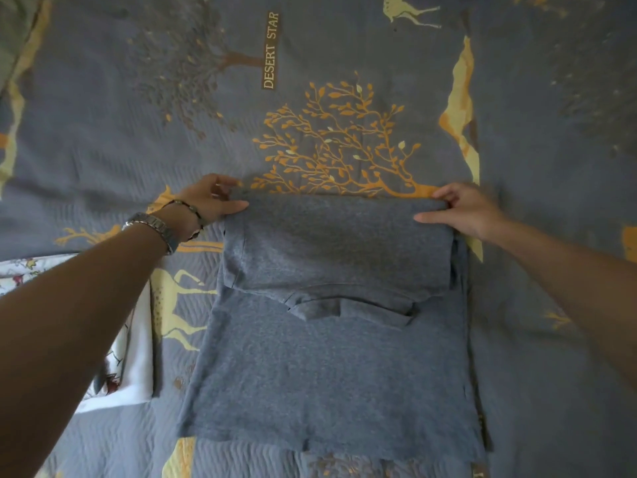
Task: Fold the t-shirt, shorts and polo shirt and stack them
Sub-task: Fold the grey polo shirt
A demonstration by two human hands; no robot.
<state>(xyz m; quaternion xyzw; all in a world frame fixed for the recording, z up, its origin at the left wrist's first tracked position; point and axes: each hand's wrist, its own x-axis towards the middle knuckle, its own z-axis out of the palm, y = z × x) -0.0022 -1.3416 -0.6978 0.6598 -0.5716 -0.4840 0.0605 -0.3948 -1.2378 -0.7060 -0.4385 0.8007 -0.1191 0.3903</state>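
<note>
A grey polo shirt (327, 367) lies flat on the bed, its sides folded in and its upper part folded over toward me, so the collar (348, 307) shows at mid-length. My left hand (210, 200) pinches the far left corner of the fold, thumb on top of the cloth. My right hand (465, 210) pinches the far right corner the same way. A folded white printed garment (134, 360) lies to the left under my left forearm; which garment it is I cannot tell.
The bed is covered by a blue-grey quilt (344, 63) printed with orange trees, yellow deer and the words DESERT STAR. A greenish cloth (15, 32) shows at the top left corner.
</note>
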